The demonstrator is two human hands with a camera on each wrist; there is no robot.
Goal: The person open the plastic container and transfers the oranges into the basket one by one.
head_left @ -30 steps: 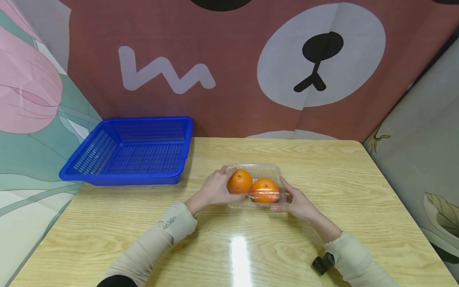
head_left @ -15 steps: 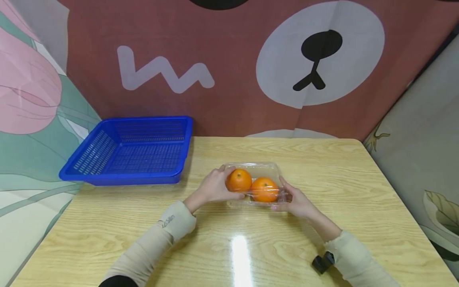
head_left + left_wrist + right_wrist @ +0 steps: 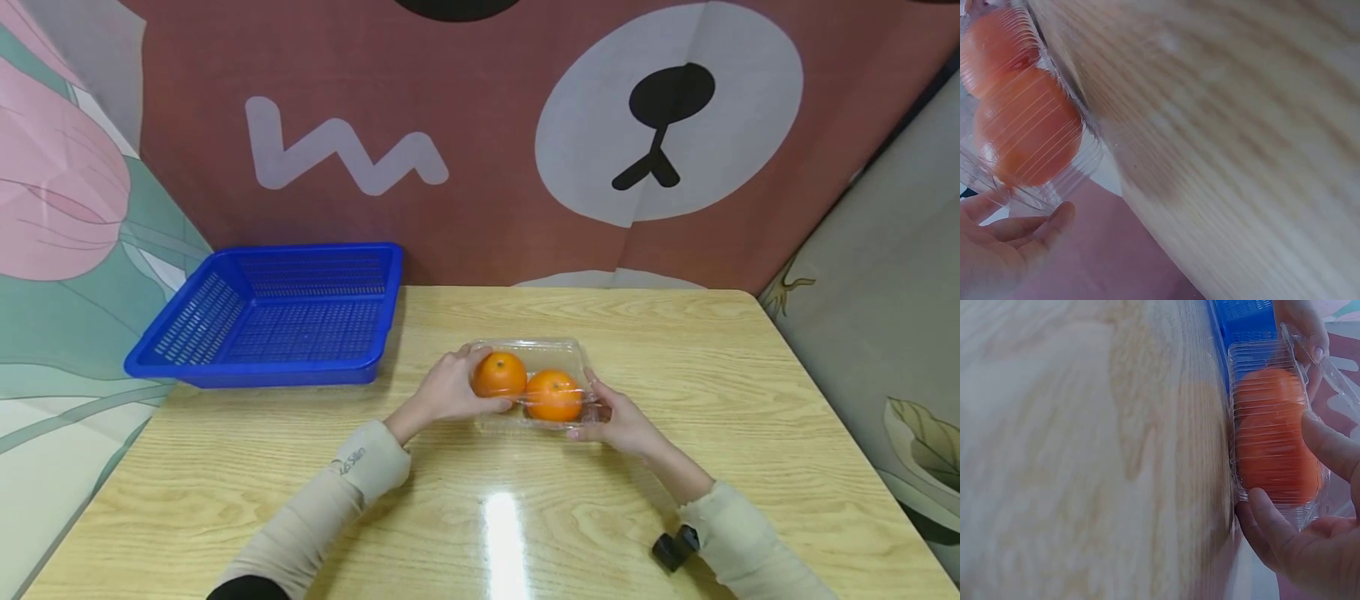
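Clear plastic, the box [image 3: 542, 357] is sitting between the left grip [image 3: 453, 390], pinching one end, and the right grip [image 3: 618, 422], pinching the other; two oranges [image 3: 553, 395] are lying inside, a basket [image 3: 262, 375] standing farther back, left of both.

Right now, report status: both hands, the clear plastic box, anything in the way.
Left hand grips clear plastic box at left end, right hand at right end. Two oranges inside. Blue basket off to the left, apart, seemingly not in the way.
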